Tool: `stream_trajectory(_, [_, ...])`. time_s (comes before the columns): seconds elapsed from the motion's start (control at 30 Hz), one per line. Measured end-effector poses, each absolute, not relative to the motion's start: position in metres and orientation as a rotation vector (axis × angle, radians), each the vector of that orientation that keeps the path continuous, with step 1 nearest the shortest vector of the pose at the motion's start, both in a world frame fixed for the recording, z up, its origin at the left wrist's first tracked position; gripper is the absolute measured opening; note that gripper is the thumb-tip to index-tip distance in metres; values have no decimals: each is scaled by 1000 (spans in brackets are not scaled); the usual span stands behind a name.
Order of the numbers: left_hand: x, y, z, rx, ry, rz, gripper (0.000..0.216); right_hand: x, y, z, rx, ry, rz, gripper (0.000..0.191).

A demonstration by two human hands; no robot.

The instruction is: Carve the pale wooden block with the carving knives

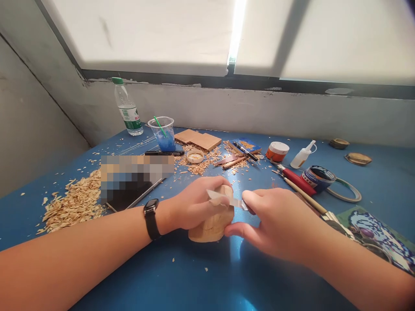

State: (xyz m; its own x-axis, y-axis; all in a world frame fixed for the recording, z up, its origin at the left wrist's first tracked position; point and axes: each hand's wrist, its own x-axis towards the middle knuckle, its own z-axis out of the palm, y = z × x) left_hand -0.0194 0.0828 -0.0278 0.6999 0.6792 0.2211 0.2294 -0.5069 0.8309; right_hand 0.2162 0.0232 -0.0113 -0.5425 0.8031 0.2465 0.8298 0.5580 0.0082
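Note:
My left hand [194,203] is wrapped round a pale carved wooden block [212,226] that rests on the blue table [201,276]; a black watch sits on that wrist. My right hand [275,222] is closed on a small carving knife [238,203]. Its short metal blade lies against the top of the block, right beside my left thumb. The knife's handle is hidden inside my fist.
A heap of wood shavings [76,201] lies at the left. Behind are a water bottle [127,108], a plastic cup [163,133] with blue liquid, flat wood pieces [197,139], a glue bottle [302,155], an orange jar [277,151], tape rolls [319,178] and hand tools [296,178].

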Motion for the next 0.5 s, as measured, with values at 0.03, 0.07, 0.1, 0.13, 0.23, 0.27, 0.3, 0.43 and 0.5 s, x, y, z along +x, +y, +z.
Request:
stream_trajectory(0.03, [-19,82,-26,2091,692,671,73,216,22,-11,-1345,-2611,-146,60])
stream_trajectory(0.07, [-19,81,-25,2109,695,662,73,217,21,-11,-1325,-2636,-118,56])
stream_trajectory(0.1, [-20,79,-24,2123,699,657,72,217,20,-11,-1316,-2654,-97,52])
stream_trajectory(0.13, [-20,77,-23,2131,705,655,70,217,19,-11,-1314,-2665,-80,49])
stream_trajectory(0.23, [-20,68,-22,2128,741,670,63,217,19,-12,-1298,-2693,-18,43])
stream_trajectory(0.27, [-19,65,-21,2127,760,683,60,216,19,-13,-1288,-2702,2,42])
stream_trajectory(0.3, [-19,63,-21,2124,778,692,57,216,19,-13,-1281,-2706,19,41])
stream_trajectory(0.43, [-19,59,-21,2102,816,642,50,216,18,-13,-1273,-2701,36,43])
stream_trajectory(0.5, [-19,61,-22,2121,798,601,52,216,17,-11,-1244,-2718,35,44])
